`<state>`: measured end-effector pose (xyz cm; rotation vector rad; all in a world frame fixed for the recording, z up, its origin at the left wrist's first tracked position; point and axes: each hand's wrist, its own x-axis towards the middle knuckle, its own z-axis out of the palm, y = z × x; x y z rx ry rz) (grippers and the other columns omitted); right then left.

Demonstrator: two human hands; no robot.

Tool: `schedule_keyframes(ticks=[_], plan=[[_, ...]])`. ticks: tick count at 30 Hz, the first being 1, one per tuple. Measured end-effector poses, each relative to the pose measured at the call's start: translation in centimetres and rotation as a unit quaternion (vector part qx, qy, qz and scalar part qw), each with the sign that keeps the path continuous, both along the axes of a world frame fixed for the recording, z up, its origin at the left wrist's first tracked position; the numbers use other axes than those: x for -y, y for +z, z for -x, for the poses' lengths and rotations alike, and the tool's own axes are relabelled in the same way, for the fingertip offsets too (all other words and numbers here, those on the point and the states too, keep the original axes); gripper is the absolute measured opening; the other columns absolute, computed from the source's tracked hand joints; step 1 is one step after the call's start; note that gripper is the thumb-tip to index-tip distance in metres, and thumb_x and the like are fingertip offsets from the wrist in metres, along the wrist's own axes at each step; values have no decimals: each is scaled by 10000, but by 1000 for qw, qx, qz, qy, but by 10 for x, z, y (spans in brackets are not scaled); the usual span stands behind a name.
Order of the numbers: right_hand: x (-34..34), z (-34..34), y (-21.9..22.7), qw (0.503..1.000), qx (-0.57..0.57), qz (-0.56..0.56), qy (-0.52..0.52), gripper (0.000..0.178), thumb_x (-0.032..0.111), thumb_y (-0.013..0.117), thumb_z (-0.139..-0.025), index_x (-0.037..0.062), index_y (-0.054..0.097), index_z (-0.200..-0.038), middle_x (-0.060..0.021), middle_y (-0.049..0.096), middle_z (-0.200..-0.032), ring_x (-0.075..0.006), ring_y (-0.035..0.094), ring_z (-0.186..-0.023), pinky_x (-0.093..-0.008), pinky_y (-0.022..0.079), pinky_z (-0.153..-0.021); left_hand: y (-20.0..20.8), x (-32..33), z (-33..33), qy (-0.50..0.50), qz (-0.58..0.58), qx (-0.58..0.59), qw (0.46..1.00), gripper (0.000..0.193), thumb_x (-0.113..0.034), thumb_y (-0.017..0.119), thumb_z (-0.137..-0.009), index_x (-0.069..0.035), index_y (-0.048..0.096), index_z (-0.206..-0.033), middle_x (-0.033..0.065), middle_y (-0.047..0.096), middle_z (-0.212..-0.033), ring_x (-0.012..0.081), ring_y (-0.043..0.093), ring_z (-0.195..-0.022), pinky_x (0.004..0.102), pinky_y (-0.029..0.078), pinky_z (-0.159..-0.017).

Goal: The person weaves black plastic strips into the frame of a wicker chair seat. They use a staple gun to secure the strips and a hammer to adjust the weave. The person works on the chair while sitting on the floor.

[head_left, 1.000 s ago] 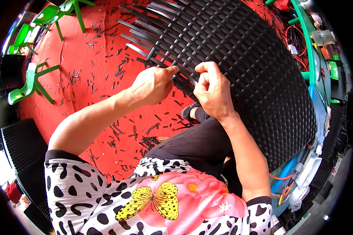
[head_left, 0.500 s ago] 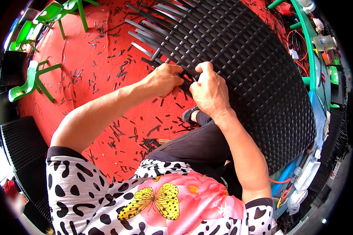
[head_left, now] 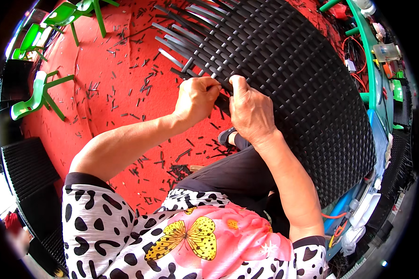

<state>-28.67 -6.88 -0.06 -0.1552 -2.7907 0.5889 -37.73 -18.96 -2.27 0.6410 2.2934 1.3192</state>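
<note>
A large black woven panel (head_left: 307, 97) of flat plastic strips stands tilted before me, its weave curving down to the right. From its upper left edge several loose strip ends (head_left: 174, 39) stick out. Closed in a pinch, my left hand (head_left: 196, 98) is at the panel's left edge, on a strip mostly hidden by the fingers. My right hand (head_left: 252, 111) is closed on the edge of the woven panel just beside it, thumb and forefinger uppermost. Only a narrow gap parts the two hands.
Cut black strip pieces (head_left: 179, 171) lie scattered over the red floor covering (head_left: 125, 88). Green plastic chairs (head_left: 39, 95) stand at the left, near a dark ribbed panel (head_left: 28, 167). On the right are a green frame (head_left: 370, 60), a clear cup (head_left: 386, 52) and cables (head_left: 354, 51).
My left hand has turned and drawn its fingers in, and the left forearm has shifted right. The right hand has moved slightly, staying at the panel's edge.
</note>
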Motion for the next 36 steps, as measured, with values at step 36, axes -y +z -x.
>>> schedule_keyframes(ticks=[36], plan=[[21,43,-16,986,-28,152,-64,303,58,658,-753,42,464,-986,-110,597,-644,-325,618,-634,-407,482,-582,9,18,59,-46,29,28,998,127,-87,535,-842,-6,632,-837,16,546,-568,64,469,-489,248,365,-458]])
